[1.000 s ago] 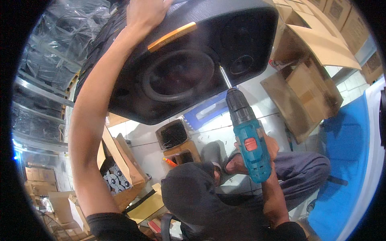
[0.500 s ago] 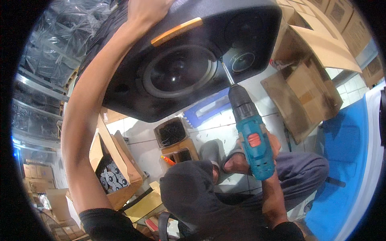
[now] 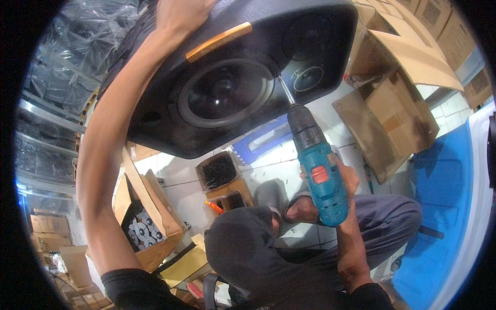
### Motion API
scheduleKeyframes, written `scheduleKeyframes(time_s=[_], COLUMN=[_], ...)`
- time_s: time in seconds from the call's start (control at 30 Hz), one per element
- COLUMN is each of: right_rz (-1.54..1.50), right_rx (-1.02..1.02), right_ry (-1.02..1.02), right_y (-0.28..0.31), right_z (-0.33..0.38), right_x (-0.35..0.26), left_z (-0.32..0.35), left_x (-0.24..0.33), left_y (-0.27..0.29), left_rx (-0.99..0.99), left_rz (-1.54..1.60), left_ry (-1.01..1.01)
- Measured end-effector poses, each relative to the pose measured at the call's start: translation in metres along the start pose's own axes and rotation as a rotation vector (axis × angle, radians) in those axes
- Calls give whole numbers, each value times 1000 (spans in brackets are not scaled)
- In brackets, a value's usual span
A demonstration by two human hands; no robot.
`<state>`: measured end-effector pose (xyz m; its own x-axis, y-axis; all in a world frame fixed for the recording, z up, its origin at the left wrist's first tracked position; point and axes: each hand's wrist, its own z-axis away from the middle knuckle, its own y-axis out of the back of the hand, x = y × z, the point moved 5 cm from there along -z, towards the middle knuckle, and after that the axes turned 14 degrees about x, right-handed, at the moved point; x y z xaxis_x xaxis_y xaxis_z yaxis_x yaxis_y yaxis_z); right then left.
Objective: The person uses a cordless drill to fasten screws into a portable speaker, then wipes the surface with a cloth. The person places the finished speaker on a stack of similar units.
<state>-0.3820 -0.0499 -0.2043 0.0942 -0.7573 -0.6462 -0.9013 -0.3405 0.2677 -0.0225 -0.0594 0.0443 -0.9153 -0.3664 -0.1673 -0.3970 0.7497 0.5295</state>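
1. Black speaker cabinet (image 3: 266, 50): at upper centre, tilted, front face turned toward the person. What supports it is hidden. Risk: rocking or sliding if pushed harder from the front than the left hand can steady.
2. Steel bit (image 3: 287, 91): tip appears to touch the front between the large round cone (image 3: 225, 94) and the small round driver (image 3: 308, 79). Whether a screw head sits under it is too small to tell. Likeliest trouble: slipping sideways, from a shallow seat or an angled push; the cone would get scratched or pierced.
3. Teal drill (image 3: 324, 181): points up and away, in line with the bit. Too much torque could strip a thread or chew a screw recess.
4. Right hand (image 3: 350, 177): fingers clamped around the drill's grip; trigger finger hidden. A wrist twist on a sudden bind is possible.
5. Left hand (image 3: 182, 15): on the cabinet's upper edge, cut by the picture's rim; cannot tell whether its fingers are apart or clamped. A loose hold would let the cabinet turn.
6. Gold-orange strip (image 3: 219, 42): close below that hand; could get scuffed by a shifting grip.
7. Floor below: small open box (image 3: 222, 186) of dark pieces, orange-handled tool (image 3: 214, 207) beside it. A dropped drill or knocked foot might spill the pieces.
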Motion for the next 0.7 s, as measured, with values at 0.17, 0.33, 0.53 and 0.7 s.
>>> scheduleKeyframes(time_s=[0.17, 0.33, 0.53, 0.7], right_rz=[45, 107, 219, 416], right_rx=[-14, 117, -130, -198], right_ry=[-9, 59, -89, -323], right_y=[3, 5, 26, 56], right_z=[-3, -2, 34, 90], right_x=[-3, -4, -25, -42], left_z=[0, -1, 1, 135], left_x=[-3, -2, 11, 77], left_y=[-5, -8, 88, 134], left_rx=[-22, -40, 367, 208], left_rz=[-22, -66, 78, 1118], left_ry=[24, 72, 180, 803])
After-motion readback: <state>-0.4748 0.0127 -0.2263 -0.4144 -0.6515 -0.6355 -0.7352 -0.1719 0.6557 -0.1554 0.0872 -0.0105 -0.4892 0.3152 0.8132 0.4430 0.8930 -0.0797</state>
